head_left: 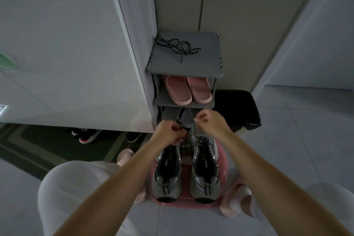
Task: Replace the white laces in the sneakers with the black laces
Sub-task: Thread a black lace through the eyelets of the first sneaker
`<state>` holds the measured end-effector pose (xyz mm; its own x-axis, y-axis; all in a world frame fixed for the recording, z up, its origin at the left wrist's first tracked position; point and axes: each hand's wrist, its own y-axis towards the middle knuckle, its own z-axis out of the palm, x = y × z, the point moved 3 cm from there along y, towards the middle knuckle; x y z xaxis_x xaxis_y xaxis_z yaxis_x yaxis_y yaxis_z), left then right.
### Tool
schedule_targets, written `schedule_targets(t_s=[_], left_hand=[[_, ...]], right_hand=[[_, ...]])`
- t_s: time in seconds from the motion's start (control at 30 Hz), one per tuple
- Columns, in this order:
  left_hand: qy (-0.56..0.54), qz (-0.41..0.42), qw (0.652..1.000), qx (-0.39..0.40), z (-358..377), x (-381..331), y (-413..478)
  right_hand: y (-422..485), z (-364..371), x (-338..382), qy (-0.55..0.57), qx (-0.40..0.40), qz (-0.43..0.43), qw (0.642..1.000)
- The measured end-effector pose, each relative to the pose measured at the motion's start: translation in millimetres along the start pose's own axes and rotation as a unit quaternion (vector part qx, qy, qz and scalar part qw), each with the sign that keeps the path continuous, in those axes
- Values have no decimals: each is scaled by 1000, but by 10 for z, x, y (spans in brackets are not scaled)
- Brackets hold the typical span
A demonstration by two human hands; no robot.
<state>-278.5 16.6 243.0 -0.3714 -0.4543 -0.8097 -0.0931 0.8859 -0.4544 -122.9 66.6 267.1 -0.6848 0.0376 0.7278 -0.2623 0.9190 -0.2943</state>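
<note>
White lace (198, 140) is pinched between the thumb and curled fingertips of the right hand (209, 120), which is raised just above the toe end of the sneaker on the right of the frame (206, 168); a thin strand runs down from that pinch into the upper eyelets. The left hand (169, 133), lower and just left of centre, has its fingers curled tight together and seems to pinch another run of the same lace, though the grip is small and blurred; a strand crosses from it toward that same shoe. The second sneaker (168, 170) stands just beside the first, heels toward the camera, both on a pink stool (183, 204) at lower centre; whether it carries a lace I cannot tell.

I judge the lace light, soft and limp, likely to drag at each eyelet; better taken close to the eyelet and drawn out one crossing at a time, with the shoe steadied, since it looks light enough to lift.

Black laces (177, 46) lie in a loose tangle on top of the grey shoe rack (206, 57) at upper centre, well apart from both hands; probably best lifted by a tip. Pink slippers (188, 90) sit on the shelf beneath; a black bin bag (243, 107) stands to the right.
</note>
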Motion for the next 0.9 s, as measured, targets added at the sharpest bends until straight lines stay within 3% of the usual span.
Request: schedule_targets(t_s=[0.07,0.13,0.37,0.9], left_hand=[[-111,-25,993,-24,78,11,-1],[-126,-36,991,-24,172,35,33],[70,-21,996,-47,417,68,184],[84,-27,994,-65,523,217,278]], right_hand=[[-98,187,-195,-156,44,-11,987],[-207,323,-351,-213,66,-11,975],[-278,327,-535,-172,25,-53,983],[-143,415,-760,-178,13,-18,984]])
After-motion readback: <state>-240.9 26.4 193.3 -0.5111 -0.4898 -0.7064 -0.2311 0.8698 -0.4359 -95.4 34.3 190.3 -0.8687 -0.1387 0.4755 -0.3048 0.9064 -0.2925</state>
